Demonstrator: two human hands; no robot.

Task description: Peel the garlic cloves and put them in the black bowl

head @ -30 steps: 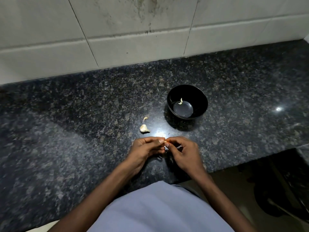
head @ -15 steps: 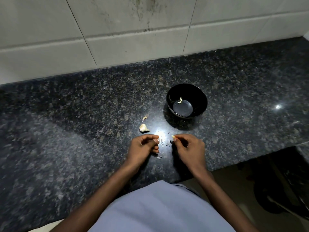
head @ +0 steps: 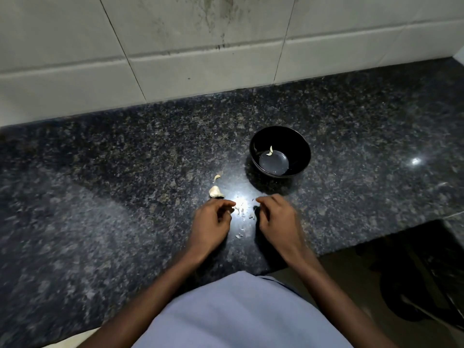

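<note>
The black bowl stands on the dark granite counter with one peeled garlic clove inside. Left of the bowl lie an unpeeled clove and a small pale piece. My left hand hovers just below the unpeeled clove with curled fingers, and I see nothing in it. My right hand is below the bowl, its fingertips pinched together at the front. The clove it pinched a moment ago is hidden by the fingers. Peel scraps lie between the hands.
A white tiled wall rises behind the counter. The counter's front edge steps back at the lower right, where the dark floor shows. My light blue shirt fills the bottom centre.
My hands, joined over a clove one second ago, have drawn apart. The right hand kept the clove and moved right and up toward the bowl. Peel scraps now lie between them.
</note>
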